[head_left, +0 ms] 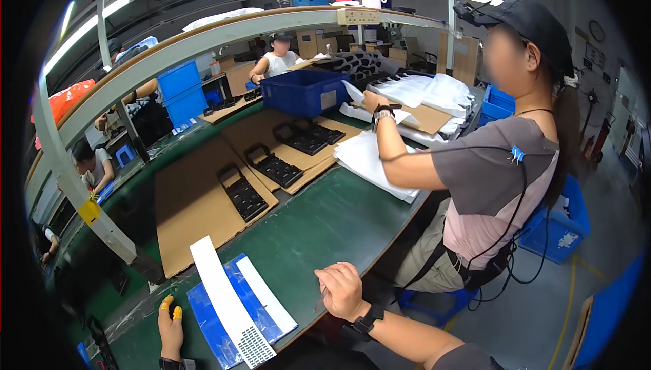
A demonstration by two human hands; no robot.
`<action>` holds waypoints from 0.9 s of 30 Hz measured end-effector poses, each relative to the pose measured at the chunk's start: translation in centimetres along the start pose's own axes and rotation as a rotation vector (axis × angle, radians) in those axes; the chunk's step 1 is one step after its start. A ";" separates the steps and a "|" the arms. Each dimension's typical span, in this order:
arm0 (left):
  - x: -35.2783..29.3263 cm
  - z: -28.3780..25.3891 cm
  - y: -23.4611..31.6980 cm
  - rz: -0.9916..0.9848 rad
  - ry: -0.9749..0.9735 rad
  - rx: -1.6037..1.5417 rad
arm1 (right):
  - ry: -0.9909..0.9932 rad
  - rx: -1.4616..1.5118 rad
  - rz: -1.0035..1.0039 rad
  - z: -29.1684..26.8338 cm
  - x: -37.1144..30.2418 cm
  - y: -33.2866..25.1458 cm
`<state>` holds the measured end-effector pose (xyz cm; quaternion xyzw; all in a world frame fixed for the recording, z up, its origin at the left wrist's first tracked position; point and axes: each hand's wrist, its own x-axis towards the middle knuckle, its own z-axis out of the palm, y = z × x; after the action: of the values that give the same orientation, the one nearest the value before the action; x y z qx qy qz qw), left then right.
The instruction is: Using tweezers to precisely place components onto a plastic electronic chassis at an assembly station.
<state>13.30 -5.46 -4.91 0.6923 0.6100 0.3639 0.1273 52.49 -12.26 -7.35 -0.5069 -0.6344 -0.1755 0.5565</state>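
My left hand (171, 329), with yellow finger cots on two fingertips, is open and empty at the table's near left, beside a blue sheet (205, 316). Across that sheet lies a long white label strip (220, 282), its near end covered with rows of small dark labels. A second white strip (268, 295) rests to its right. My right hand (341, 290) is closed above the table's front edge, fingers curled round a thin, dark, pointed tool (319, 301) whose kind I cannot make out. Farther off, black plastic frames with handles (245, 197) lie on cardboard.
Cardboard sheets (183, 200) cover part of the green table (325, 221). A co-worker (502, 160) sits at the right, handling white wrapping (376, 160). A blue bin (305, 92) stands behind the frames. A metal shelf post (102, 221) rises at the left.
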 end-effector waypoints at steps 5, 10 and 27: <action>1.1 -0.6 -1.7 -0.117 0.017 -0.332 | 0.030 0.028 -0.058 -0.2 -0.2 0.1; 1.1 -1.4 -2.1 -0.120 -0.007 -0.477 | -0.017 0.021 -0.067 -0.2 -0.2 -0.1; -2.8 -4.3 4.8 0.170 0.095 0.162 | -0.331 -0.230 -0.059 0.2 0.7 -1.2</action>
<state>14.09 -10.28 0.12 0.7317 0.5816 0.3553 0.0108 51.52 -12.28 -6.37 -0.5703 -0.7075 -0.1776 0.3777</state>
